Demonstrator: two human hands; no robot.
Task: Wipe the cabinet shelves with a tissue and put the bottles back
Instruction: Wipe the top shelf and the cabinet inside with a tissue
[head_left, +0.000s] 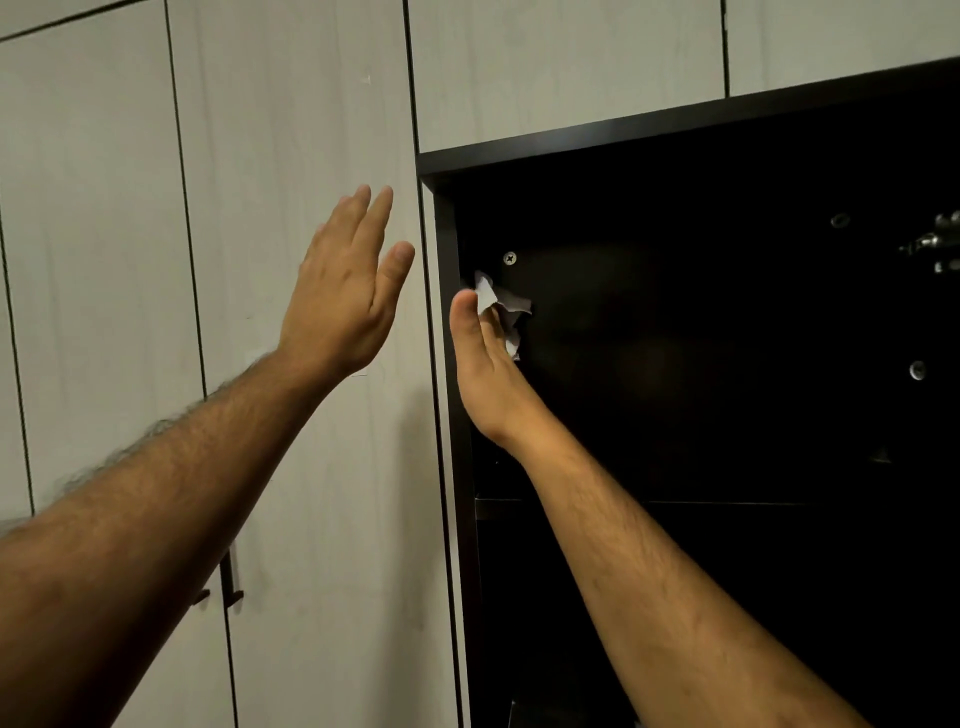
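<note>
While the right hand (485, 364) reaches into the dark open cabinet (727, 338), its thumb and the fingers behind it pinch a crumpled white tissue (501, 304) against the cabinet's inner left wall, just below a cross-head screw (509, 257). Palm faces left; the fingers are mostly hidden behind the thumb side of the hand.

Left hand (345, 291) — raised, fingers straight and close together, holding nothing — sits in front of the pale closed door panel (291, 156) just left of the cabinet's dark edge. Whether the fingertips touch the panel cannot be told from this angle.

Cabinet interior: very dark, nearly black. A shelf edge (675, 503) runs across below the right wrist. More screw heads show on the back (upper right and mid right), and a metal hinge (935, 241) at the far right edge. No bottles can be made out.

Lower left — a dark door handle (228, 582) beside the left forearm.
</note>
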